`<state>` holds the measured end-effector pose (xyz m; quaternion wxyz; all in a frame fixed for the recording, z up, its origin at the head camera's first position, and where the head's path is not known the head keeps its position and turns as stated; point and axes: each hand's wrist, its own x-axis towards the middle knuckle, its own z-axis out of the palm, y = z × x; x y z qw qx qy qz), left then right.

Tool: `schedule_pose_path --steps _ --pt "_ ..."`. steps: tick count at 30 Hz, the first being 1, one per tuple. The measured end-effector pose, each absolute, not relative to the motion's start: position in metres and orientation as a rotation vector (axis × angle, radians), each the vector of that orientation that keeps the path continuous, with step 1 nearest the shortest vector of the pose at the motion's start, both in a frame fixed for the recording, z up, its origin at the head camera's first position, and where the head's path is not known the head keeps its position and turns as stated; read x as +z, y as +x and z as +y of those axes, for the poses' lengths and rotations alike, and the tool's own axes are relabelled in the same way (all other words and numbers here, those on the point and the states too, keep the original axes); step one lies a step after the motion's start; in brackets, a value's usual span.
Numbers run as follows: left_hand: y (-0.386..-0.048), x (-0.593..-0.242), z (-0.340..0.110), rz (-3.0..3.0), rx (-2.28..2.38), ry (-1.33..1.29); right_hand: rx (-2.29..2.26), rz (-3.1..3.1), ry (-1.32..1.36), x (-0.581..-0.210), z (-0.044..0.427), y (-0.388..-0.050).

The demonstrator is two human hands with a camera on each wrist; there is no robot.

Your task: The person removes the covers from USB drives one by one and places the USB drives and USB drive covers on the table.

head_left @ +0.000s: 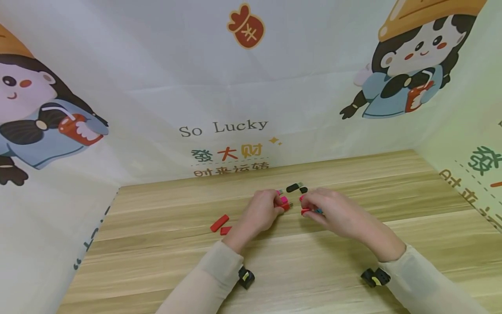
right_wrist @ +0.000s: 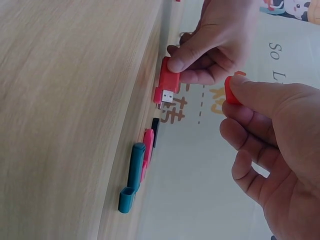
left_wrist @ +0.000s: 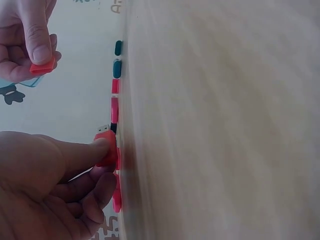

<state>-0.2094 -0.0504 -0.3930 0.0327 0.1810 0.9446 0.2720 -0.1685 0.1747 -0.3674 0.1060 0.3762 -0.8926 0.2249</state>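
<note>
Sleeve nearest me; left hand pinching a red stick, right hand a red cap, probably; I'd square them carefully.

So the table backs onto a wall, with walls either side too. Farthest back, around the middle, there's a USB stick with its cap just right of it. In front of those are both hands, apart: the left hand with a stick, the right hand with a cap. Another stick pokes out behind the left one. Partly hidden by the right hand, one stick lies with its cap at its right end, and another behind it. Left of the left forearm lie a long piece and, nearer the arm, a smaller one.
</note>
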Motion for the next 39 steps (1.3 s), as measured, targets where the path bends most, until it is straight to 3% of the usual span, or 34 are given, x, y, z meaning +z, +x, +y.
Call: schedule_pose_path --steps 39 --pt "-0.2176 -0.3999 -0.0451 2.898 0.782 0.525 0.66 -2.604 1.141 -0.3712 0.1737 -0.17"
